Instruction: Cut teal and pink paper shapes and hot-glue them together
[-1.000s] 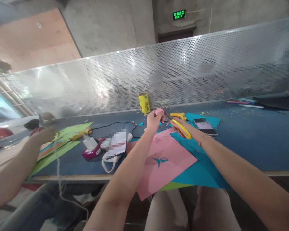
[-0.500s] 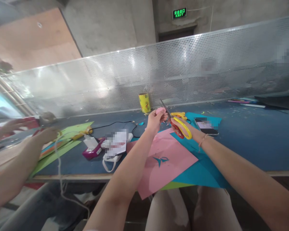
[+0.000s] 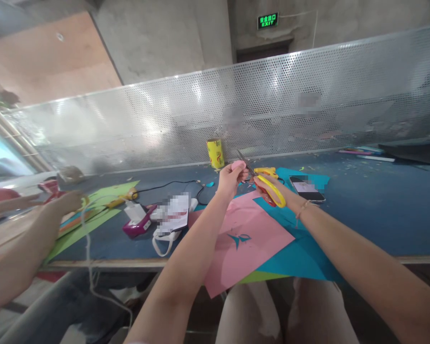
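Observation:
Between the fingers of my left hand (image 3: pixel 231 178) is a small piece of pink paper (image 3: pixel 238 165). My right hand (image 3: pixel 263 185) grips scissors (image 3: pixel 272 190) with yellow and red handles, their blades pointing up and left beside the pink piece. Whether the blades touch the paper, I cannot tell. Below my hands lies a pink sheet (image 3: pixel 251 224) with a cut-out shape showing blue through it. It rests on a larger blue sheet (image 3: pixel 301 253), and a green edge (image 3: pixel 263 276) sticks out underneath at the front.
A yellow cardboard roll (image 3: pixel 215 154) stands by the perforated metal divider (image 3: pixel 165 124). A phone (image 3: pixel 307 188) lies right of my hands. To the left are a purple-and-white power strip (image 3: pixel 139 224), a white cable (image 3: pixel 88 248) and a co-worker's arm (image 3: pixel 32 243). Pens (image 3: pixel 365 152) lie far right.
The scissor blades stand slightly wider apart. My hands stay in nearly the same place. At the far left, the co-worker's other hand has shifted lower.

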### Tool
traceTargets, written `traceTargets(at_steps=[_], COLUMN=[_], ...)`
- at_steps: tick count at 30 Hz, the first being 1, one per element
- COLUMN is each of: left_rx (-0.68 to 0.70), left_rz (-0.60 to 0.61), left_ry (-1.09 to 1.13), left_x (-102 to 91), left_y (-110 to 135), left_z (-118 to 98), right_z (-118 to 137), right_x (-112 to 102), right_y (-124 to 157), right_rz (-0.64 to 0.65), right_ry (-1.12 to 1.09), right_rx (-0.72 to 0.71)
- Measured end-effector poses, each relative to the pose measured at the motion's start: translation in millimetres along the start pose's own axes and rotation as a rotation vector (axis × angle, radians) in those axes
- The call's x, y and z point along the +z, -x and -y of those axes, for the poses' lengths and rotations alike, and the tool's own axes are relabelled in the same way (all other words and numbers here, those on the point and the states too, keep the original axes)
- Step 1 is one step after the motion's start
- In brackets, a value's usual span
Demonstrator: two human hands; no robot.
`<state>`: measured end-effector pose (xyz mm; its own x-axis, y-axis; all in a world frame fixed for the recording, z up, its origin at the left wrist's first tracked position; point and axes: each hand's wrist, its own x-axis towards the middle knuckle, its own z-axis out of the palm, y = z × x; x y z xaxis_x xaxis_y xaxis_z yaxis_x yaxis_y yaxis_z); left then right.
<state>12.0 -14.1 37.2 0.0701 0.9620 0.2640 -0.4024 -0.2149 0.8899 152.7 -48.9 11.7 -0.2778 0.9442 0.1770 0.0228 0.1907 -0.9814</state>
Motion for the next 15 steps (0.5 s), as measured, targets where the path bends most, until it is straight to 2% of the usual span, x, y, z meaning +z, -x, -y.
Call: traceTargets(at_steps=[5,15], left_rx=[-0.010,-0.062], left_rz=[0.049,0.053], left_ry=[0.016,0.002], left_x=[-4.5,-9.5], left_y=[-2.6,-6.6], left_z=[-1.8,0.6], right_z=[2.1,-7.6], right_x=[-3.0,-9.3], right_y=[1.0,-5.9], right_rz=[-0.019,-0.010], right_ry=[0.085,0.017], right_rx=[0.013,0.071])
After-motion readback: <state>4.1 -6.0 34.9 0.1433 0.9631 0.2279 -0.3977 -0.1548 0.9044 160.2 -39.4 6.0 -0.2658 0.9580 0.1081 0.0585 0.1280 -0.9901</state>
